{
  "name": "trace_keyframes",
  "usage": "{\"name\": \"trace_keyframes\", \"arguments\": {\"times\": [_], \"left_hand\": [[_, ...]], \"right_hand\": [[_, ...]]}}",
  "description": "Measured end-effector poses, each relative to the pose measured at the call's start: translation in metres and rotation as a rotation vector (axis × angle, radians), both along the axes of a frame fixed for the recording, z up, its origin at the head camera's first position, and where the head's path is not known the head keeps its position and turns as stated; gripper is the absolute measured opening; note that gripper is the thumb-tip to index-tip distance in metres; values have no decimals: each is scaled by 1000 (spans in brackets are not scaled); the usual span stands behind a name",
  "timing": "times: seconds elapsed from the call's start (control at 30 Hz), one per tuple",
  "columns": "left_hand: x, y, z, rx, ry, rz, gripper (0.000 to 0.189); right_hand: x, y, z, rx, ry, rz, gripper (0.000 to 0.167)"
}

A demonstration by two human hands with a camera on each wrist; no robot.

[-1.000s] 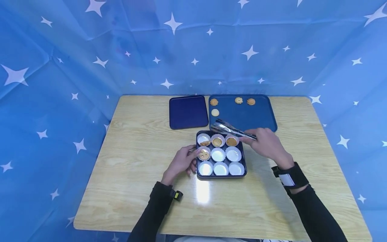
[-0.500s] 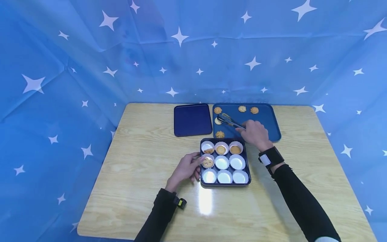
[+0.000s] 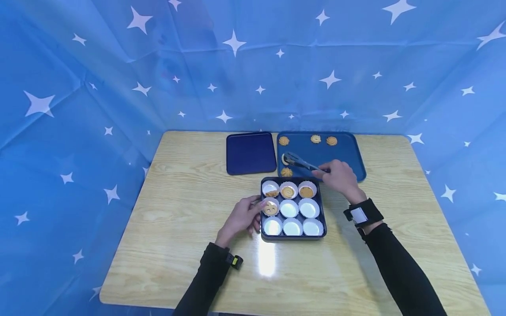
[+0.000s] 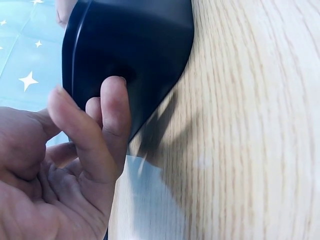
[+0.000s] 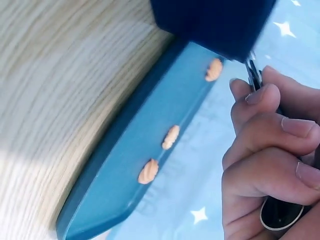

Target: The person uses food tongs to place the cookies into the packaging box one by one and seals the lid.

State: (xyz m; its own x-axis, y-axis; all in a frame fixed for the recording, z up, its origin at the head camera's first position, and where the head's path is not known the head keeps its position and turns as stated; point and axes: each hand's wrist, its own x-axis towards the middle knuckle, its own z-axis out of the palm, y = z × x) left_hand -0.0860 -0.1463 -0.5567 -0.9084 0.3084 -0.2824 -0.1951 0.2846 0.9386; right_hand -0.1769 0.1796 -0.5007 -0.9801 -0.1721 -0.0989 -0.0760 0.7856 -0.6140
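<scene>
My right hand [image 3: 339, 177] grips metal tongs [image 3: 302, 163], fingers curled round the handle in the right wrist view. Over the blue tray [image 3: 336, 160], the tongs' tips are right at a pale round cookie [image 3: 284, 159] and partly cover it. My left hand [image 3: 243, 215] holds the left side of a dark square baking pan [image 3: 292, 237], thumb at the rim and fingers against the outer wall in the left wrist view. White paper cups fill the pan in rows; the far row's cups and the middle row's left cup hold cookies, such as a button-shaped cookie [image 3: 270, 208].
Several other cookies lie on the blue tray, including a swirled cookie [image 3: 331, 141] and one near its front left corner. A dark navy tray [image 3: 251, 153] stands to its left. A blue star-patterned cloth [image 3: 189, 66] hangs behind the wooden table [image 3: 178, 245].
My right hand has moved the tongs from beside the pan up to the pale cookie. A swirled cookie now shows at the blue tray's front left corner. My left hand stays at the pan.
</scene>
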Motion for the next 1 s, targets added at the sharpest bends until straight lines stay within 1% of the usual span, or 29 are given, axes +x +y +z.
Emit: {"name": "trace_keyframes", "arguments": {"times": [0.1, 0.2, 0.27, 0.33, 0.4, 0.43, 0.5, 0.6, 0.67, 0.73, 0.87, 0.93, 1.0], "left_hand": [[-1, 3, -3, 13, -2, -15, 59], [-3, 6, -5, 19, 3, -25, 60], [-4, 5, -4, 12, 3, -23, 60], [-4, 3, -4, -5, -1, -11, 60], [-4, 1, -4, -20, -4, 0, 59], [-3, 0, -4, -25, -9, 2, 59], [-3, 0, -3, -34, -13, -1, 59], [-5, -2, 1, -39, -10, -4, 60], [-6, -2, 2, -38, -9, -4, 61], [-6, -2, 3, -40, -12, -1, 61], [-4, -3, 2, -42, -21, 12, 61], [-2, -2, 1, -35, -23, 13, 60], [-1, -1, 0, -26, -26, 9, 60]], "right_hand": [[16, 13, 12, -62, -32, 15, 38], [35, 28, 27, -111, -118, 59, 39], [46, 36, 34, -126, -185, 105, 32], [55, 42, 39, -127, -241, 164, 24], [63, 44, 41, -117, -277, 223, 17], [65, 45, 40, -100, -287, 254, 16], [70, 45, 40, -64, -289, 291, 14], [70, 41, 41, -14, -249, 300, 15], [66, 38, 43, -1, -205, 272, 20], [59, 33, 44, 26, -145, 223, 27], [40, 19, 38, 125, -49, 122, 53], [32, 12, 35, 177, -40, 84, 60], [26, 6, 32, 216, -47, 75, 61]]}}
